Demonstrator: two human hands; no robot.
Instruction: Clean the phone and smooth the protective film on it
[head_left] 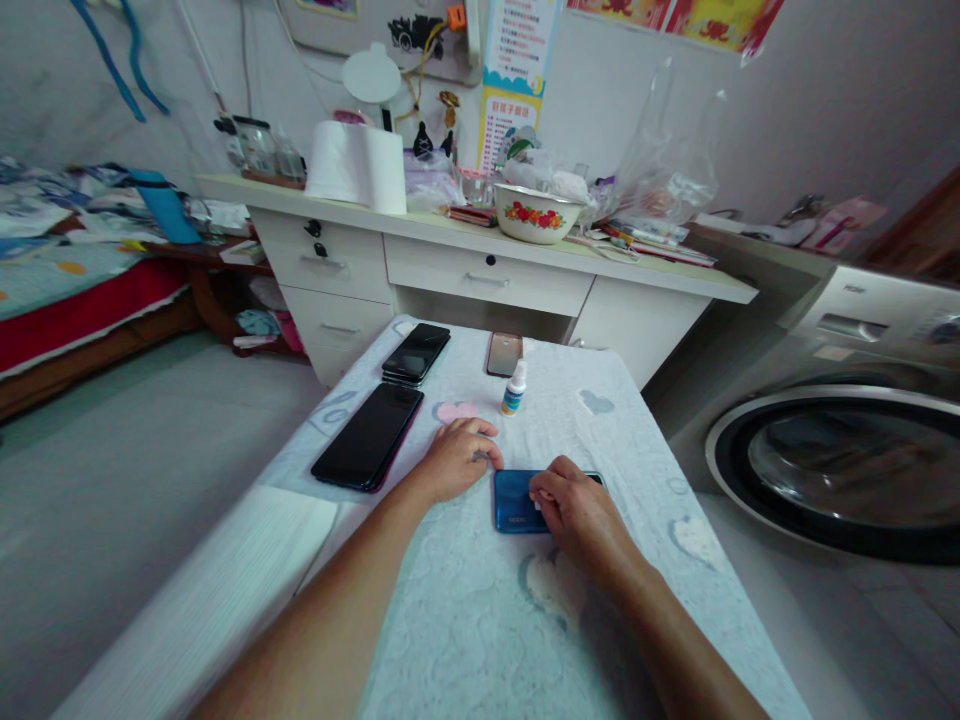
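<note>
A blue phone (514,502) lies back side up and crosswise on the cloth-covered table (450,620). My right hand (574,505) is closed over its right half, with a small white piece showing under the fingers. At the phone's upper left corner, my left hand (461,458) rests with its fingers apart and a fingertip at the edge. A small white spray bottle (514,388) with a blue and yellow label stands beyond the hands. To the left lies a large black phone (369,437), and behind it a stack of phones (416,353). Another phone (505,354) lies at the far edge.
A white desk (487,285) stands beyond the table, bearing paper rolls (356,165) and a flowered bowl (537,215). A washing machine (847,400) is on the right. On the left is a bed (75,290).
</note>
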